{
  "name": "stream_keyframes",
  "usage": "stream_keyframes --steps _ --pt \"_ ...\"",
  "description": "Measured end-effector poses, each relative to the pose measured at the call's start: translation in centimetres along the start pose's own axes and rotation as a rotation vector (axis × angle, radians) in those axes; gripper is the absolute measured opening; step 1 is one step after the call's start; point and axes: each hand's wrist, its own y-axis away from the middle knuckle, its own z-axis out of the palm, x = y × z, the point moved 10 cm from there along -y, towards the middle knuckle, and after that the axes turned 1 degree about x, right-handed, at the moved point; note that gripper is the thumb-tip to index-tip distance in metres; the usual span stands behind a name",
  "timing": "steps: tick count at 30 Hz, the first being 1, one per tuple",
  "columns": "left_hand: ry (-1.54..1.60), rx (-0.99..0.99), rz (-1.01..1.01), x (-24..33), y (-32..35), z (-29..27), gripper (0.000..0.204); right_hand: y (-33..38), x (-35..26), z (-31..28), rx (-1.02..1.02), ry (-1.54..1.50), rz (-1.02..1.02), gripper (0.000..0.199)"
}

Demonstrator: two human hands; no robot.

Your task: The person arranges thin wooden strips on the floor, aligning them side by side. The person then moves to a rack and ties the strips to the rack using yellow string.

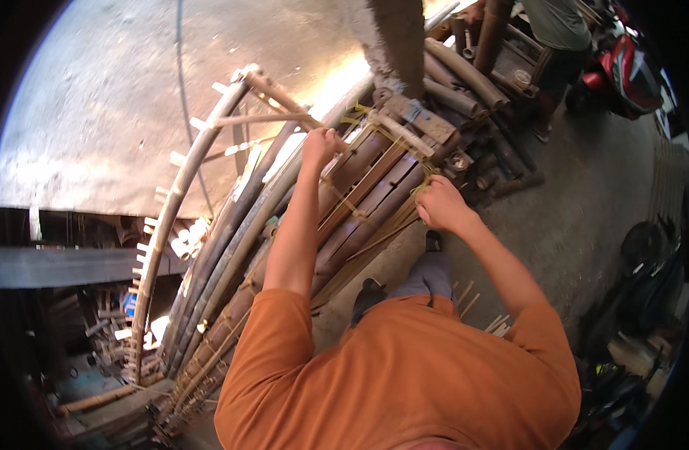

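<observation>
Bamboo poles [353, 166] lie in a long bundle in front of me, with yellow cord [348, 201] tied across them. My left hand [321, 147] is closed in a fist over the far left side of the bundle; what it holds, if anything, is hidden. At the right edge of the bundle my right hand [441, 202] is closed with its fingertips on a loose tangle of yellow cord [428, 178]. A short pale crosspiece [404, 133] lies across the bundle's far end, next to a worn wooden block [427, 120].
A bamboo ladder-like pole with pegs [181, 176] leans at the left by the wall. Beyond the bundle are a concrete pillar [397, 45] and stacked bamboo [464, 75]. Another person [558, 30] stands at the far right, near a red motorbike [622, 79].
</observation>
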Motion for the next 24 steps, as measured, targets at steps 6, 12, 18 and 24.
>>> stream_keyframes --steps 6,12,18,24 --pt "-0.079 0.073 -0.077 -7.9 17.9 -12.8 0.031 4.3 -20.8 10.7 -0.380 -0.896 -0.232 0.039" --pt "-0.116 -0.146 -0.113 -11.7 30.0 -7.8 0.033 -0.1 -21.0 21.5 0.381 -2.343 0.842 0.026" --pt "-0.130 0.193 -0.043 -12.3 30.4 -7.6 0.029 -15.2 -35.1 8.9 0.074 -0.912 -0.104 0.040" --pt "0.180 -0.095 -0.183 -11.8 29.3 -7.2 0.033 -22.2 -25.1 10.9 -0.056 -0.260 -0.108 0.054"
